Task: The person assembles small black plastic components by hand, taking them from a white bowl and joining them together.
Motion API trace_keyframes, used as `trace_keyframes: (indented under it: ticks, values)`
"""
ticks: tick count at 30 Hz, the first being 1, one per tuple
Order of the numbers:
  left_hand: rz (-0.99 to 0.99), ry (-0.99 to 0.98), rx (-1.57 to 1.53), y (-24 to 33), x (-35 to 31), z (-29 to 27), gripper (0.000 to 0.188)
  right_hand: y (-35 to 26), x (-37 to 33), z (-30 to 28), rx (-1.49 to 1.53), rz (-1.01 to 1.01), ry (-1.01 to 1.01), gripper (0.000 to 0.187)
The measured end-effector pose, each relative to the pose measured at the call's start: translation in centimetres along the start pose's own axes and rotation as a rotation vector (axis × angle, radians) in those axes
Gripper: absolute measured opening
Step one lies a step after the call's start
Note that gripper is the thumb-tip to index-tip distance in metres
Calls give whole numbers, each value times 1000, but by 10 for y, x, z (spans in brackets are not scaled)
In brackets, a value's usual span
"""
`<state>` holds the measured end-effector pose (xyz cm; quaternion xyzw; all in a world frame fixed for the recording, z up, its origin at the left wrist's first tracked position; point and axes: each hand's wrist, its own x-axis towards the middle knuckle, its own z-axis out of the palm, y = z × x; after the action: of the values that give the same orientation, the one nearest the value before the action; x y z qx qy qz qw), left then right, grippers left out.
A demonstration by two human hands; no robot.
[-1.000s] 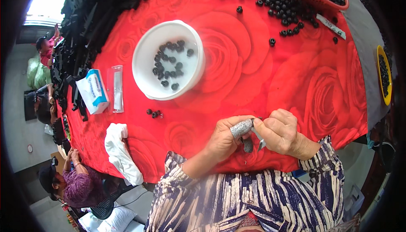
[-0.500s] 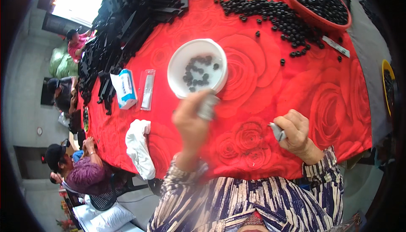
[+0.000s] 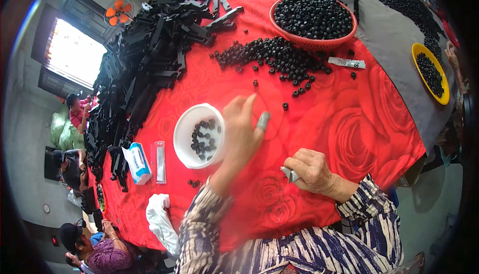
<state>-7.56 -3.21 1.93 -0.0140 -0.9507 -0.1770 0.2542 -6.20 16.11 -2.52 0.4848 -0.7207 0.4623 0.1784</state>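
The small black rings (image 3: 199,141) lie in several places: a scatter inside the white tub (image 3: 187,120), a few on the red surface (image 3: 344,124) below it, a loose heap (image 3: 277,59) farther out, and a large filling (image 3: 312,17) in the red basket (image 3: 319,43). The left hand (image 3: 242,129) is over the surface at the right edge of the tub, thumb and forefinger spread wide; it is blurred, and nothing shows between them. A grey wrapping (image 3: 263,120) covers the thumb's end. The right hand (image 3: 310,171) is curled tight, well apart from the rings, with a small grey piece (image 3: 289,173) pinched at its thumb side; whether that is a tool or more wrapping I cannot tell.

Each ring looks light, smooth and fairly stiff, probably moulded plastic or hard rubber, so dropping one should do it no harm. Being round, it may roll or slip sideways if pressed off-centre. A single ring, such as the stray one (image 3: 285,106) nearest the left hand, is best taken between thumb and forefinger across its outer sides; in the heap, neighbours would likely shift and crowd the fingers, so the loose edge offers a cleaner hold
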Motion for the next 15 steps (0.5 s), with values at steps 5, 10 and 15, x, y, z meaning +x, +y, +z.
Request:
trace_keyframes:
  ticks: [5,10,15]
  values:
    - [-50,245,-36,-22,71,89,50,6,2,0,-40,58,10,18]
    - [173,131,-123,2,117,126,48,9,5,-1,-37,85,7,19]
    - [262,10,-31,13,113,139,40,8,3,-2,-55,96,-40,19]
